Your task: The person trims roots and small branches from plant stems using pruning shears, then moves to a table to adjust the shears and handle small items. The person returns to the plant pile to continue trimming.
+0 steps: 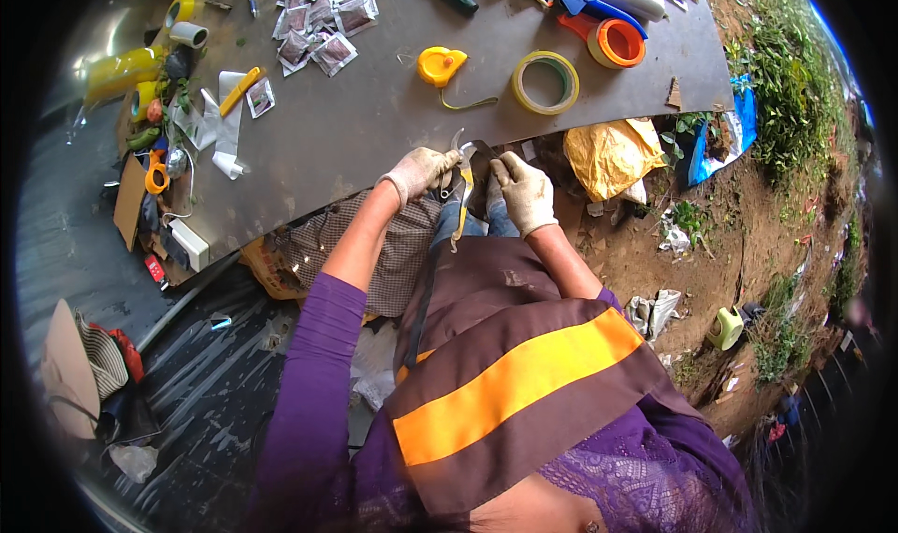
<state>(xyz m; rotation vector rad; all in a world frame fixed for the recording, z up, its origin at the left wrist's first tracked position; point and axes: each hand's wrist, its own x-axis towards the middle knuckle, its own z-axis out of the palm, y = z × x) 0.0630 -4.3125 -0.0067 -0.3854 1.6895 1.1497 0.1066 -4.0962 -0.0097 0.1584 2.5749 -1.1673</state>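
Note:
Both hands wear whitish work gloves and meet above my lap, just in front of the table edge. In my left hand is a pair of pruning shears with a hooked metal jaw and a yellow-and-silver handle pointing down towards the brown apron. My right hand pinches a thin dark piece that reaches across to the shears' jaws. Whether that piece belongs to the shears, I cannot tell. The left fingers hide part of the shears. Beyond them, a yellow tape measure with a strap lies on the table.
The grey table carries a tape roll, an orange tape dispenser, several sachets and a yellow utility knife. Orange-handled scissors lie at left. A crumpled yellow bag sits beside the table on the right.

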